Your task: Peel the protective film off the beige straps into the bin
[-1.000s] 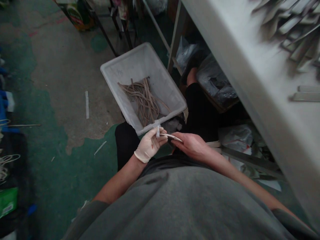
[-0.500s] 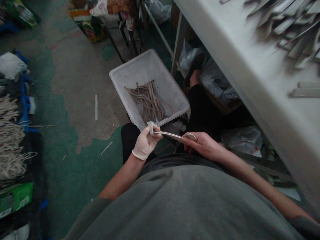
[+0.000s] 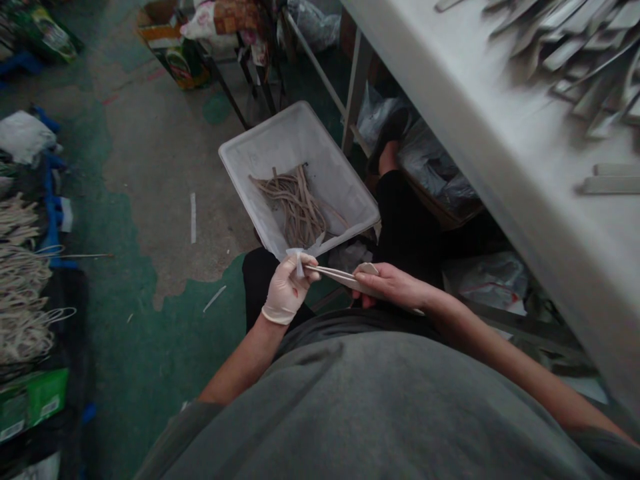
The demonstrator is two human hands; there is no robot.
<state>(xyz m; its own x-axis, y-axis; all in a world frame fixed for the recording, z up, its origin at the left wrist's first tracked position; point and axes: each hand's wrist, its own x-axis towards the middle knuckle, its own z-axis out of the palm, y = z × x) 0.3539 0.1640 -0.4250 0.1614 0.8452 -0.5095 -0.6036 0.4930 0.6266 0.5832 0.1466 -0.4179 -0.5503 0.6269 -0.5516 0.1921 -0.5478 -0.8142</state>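
Note:
My left hand (image 3: 286,292), in a thin white glove, pinches the end of a pale flat strap (image 3: 334,272) that looks doubled. A bit of whitish film (image 3: 299,264) stands up at those fingertips; whether it is tape or a glove tip I cannot tell. Bare, my right hand (image 3: 395,285) is closed round the other part of the strap, and a rounded pale end (image 3: 369,268) shows above its thumb. Just beyond the hands, a white plastic bin (image 3: 255,141) holds a loose tangle of brownish straps (image 3: 300,207).
To the right runs a white table (image 3: 450,100) bearing a heap of flat grey straps (image 3: 590,53). Bundled pale cords (image 3: 23,300) lie at the left. Under the table are plastic bags (image 3: 430,157). A cardboard box (image 3: 160,23) stands at the back.
My right hand has shifted slightly left, towards my left hand, and the strap's two layers now part more between them. The left hand has moved a little left, still pinching.

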